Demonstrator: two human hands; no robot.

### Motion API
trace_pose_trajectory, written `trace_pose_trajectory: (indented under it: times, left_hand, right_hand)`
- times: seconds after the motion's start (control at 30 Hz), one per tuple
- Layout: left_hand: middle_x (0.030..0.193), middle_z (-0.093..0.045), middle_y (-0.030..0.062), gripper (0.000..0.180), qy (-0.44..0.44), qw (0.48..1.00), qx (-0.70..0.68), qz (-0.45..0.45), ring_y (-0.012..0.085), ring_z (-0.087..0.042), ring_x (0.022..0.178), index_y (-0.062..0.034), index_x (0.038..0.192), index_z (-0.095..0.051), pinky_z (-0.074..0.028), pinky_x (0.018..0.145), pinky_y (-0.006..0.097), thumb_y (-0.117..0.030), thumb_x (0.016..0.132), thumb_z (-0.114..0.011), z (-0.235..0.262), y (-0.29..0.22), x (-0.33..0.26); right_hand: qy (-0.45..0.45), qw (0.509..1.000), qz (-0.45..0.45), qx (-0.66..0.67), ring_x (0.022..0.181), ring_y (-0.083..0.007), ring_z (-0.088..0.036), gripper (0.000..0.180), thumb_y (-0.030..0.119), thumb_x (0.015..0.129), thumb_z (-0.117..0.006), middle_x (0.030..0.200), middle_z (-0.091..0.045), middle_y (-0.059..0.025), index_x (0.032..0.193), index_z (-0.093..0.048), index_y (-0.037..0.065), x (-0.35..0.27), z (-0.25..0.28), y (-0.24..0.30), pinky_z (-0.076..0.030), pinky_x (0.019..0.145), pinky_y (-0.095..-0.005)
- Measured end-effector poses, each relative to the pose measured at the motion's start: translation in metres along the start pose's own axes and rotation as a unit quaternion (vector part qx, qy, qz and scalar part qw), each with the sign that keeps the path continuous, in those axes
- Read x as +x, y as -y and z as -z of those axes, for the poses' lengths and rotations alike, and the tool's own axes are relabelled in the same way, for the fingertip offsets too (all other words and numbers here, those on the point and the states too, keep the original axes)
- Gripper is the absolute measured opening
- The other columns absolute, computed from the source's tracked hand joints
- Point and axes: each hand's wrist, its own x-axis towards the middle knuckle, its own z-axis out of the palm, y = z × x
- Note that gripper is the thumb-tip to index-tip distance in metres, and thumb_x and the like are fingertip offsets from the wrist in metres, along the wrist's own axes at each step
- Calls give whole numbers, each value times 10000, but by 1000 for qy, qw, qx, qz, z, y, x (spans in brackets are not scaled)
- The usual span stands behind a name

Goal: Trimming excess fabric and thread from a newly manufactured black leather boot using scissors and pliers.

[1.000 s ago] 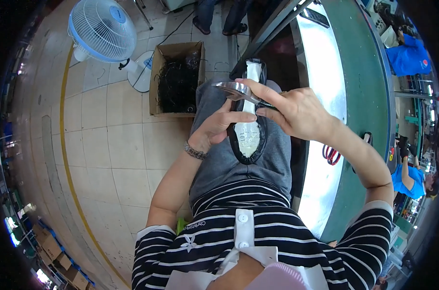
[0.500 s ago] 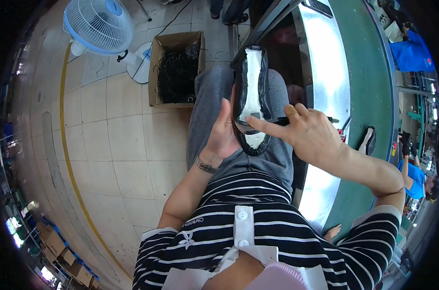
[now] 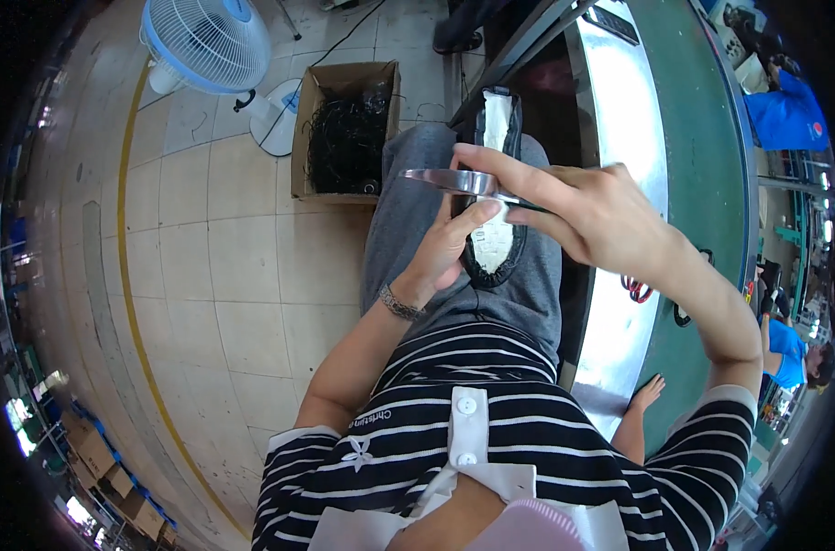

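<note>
Pinching one shiny metal blade (image 3: 454,180), right hand (image 3: 592,216); left hand (image 3: 445,253), at its eight o'clock, cups one black fabric shoe upper (image 3: 496,243).

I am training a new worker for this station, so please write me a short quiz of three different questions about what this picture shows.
1. True or false: the left hand supports the shoe from its side.
2. What does the right hand hold over the shoe? A) a brush B) metal scissors C) a hammer
3. Fill in: the cardboard box on the floor, next to the white fan, holds black ____.

Key
1. True; the shoe lies along the lap, sole side up.
2. B; the scissors cross over the shoe, the right hand closed on them.
3. Threads or cord scraps, a tangled dark mass; the exact kind is too small to tell.
</note>
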Motion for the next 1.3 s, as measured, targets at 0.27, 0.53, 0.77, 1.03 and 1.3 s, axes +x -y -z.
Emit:
trace_pose_trajectory:
  times: [0.27,0.53,0.77,1.03,1.3]
  left_hand:
    - [1337,-445,86,992,31,998,-40,39,175,-515,1187,-291,1546,15,-462,980,346,-4,865,-647,4,-8,-3]
    - [1498,-329,70,771,211,947,-222,94,222,-397,1348,-259,1541,-94,-402,1072,417,-462,949,-545,18,1,-7]
    - [1231,-547,151,537,-36,988,87,-122,306,-599,1112,-125,1483,-216,-528,930,495,-379,1033,-367,8,31,-9]
    - [1294,-512,94,573,104,986,133,-3,171,-571,1122,-85,1380,-341,-517,943,329,-94,904,-660,20,22,-22]
    - [1120,-638,89,547,100,991,51,75,175,-626,986,-12,1250,-548,-510,890,300,-104,773,-801,27,10,-31]
  right_hand:
    - [36,998,22,-55,380,-134,-524,797,63,804,-614,471,-517,-32,1512,-303,257,2,-10,2,-374,370,-244]
    - [70,992,-80,-73,407,-215,-558,665,235,933,-593,516,-554,-61,1512,-267,271,-2,-15,-3,-410,385,-325]
    - [122,984,-125,-37,395,-185,-544,605,245,978,-525,585,-600,-62,1517,-250,232,3,-28,-12,-434,385,-334]
    - [135,989,-53,-21,396,-163,-546,792,108,869,-591,599,-606,-93,1536,-205,294,-11,-43,17,-400,334,-275]
    - [154,986,-56,-21,504,-183,-616,819,141,868,-591,725,-611,-140,1530,-156,352,-34,-55,35,-470,371,-297]
